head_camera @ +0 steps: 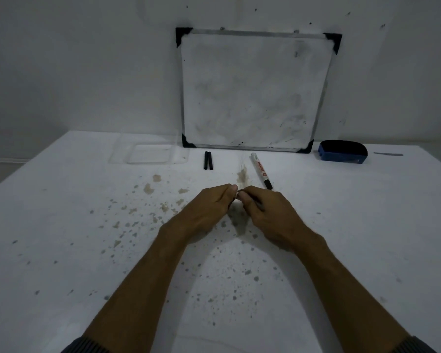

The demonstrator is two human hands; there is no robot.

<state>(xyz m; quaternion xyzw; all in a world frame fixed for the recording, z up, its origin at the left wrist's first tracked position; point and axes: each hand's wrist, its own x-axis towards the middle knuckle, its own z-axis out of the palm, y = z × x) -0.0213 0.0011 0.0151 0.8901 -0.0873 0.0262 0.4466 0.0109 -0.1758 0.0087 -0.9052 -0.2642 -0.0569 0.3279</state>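
My left hand [209, 207] and my right hand [267, 212] meet fingertip to fingertip over the middle of the white table [61, 225]. Both have curled fingers closed on a small, thin object [237, 196], mostly hidden; a white bit shows between the fingertips and a dark bit under the right fingers. A white marker [260, 170] with red print and a black end lies just beyond the right hand. Two short black caps or sticks [208, 160] lie side by side further back. A smudged whiteboard [255, 90] with black corners leans on the wall.
A blue and black board eraser [343, 151] sits at the back right, with a thin grey item [388, 154] beside it. A clear plastic tray [148, 152] lies at the back left. The table surface is spotted with brown and grey stains.
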